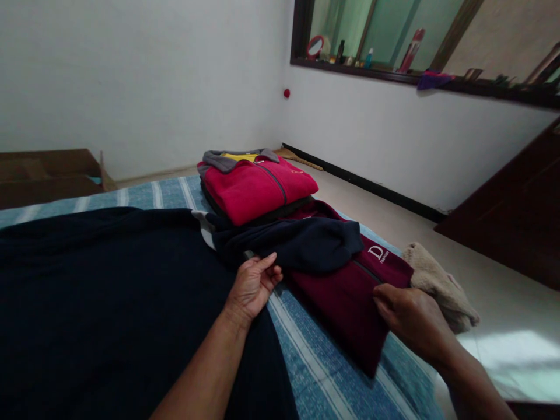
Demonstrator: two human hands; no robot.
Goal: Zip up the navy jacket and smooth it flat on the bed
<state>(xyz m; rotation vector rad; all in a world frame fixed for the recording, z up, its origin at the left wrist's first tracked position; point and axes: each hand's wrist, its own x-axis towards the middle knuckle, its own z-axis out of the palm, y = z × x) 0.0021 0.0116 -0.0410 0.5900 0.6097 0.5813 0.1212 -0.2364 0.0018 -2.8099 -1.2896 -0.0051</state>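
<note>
A maroon zip jacket (345,297) with a white "D" logo lies on the blue striped bed (319,367). My right hand (409,318) is closed on its right edge. My left hand (254,286) rests with its fingers together at the jacket's left side, touching a navy garment (301,242) that lies across the jacket's top. A large navy cloth (105,303) covers the bed on the left. Behind, a folded red fleece jacket (258,184) with a grey collar sits on a pile.
A beige towel (440,283) hangs at the bed's right edge above the pale floor (490,303). A dark wooden door (511,216) stands at right. A window sill (394,73) holds bottles and a small mirror. A brown box (44,175) sits at far left.
</note>
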